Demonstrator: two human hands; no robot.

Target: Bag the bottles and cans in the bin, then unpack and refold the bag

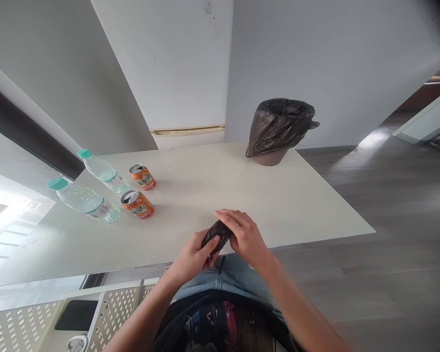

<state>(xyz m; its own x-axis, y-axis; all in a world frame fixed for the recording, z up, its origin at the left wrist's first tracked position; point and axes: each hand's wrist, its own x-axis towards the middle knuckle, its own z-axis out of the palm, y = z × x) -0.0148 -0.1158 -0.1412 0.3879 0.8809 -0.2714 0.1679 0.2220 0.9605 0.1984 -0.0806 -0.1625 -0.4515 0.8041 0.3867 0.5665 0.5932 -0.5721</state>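
A roll of black plastic garbage bags [217,233] is held between my hands, just over the table's near edge. My left hand [196,254] wraps round its lower left part, thumb across the top. Against its upper right end rests my right hand [245,237], fingers together and bent over it; its fingertips are partly hidden. Farther off at the right of the table stands a small brownish bin [270,158] with a black bag [278,124] lining it and folded down over its rim.
On the left of the white table [201,181] stand two clear bottles with green caps [101,170] [85,201] and two opened orange cans [143,177] [137,204]. Below the near edge are perforated baskets [113,313] and a dark flat object [77,315]. A wall borders the far side.
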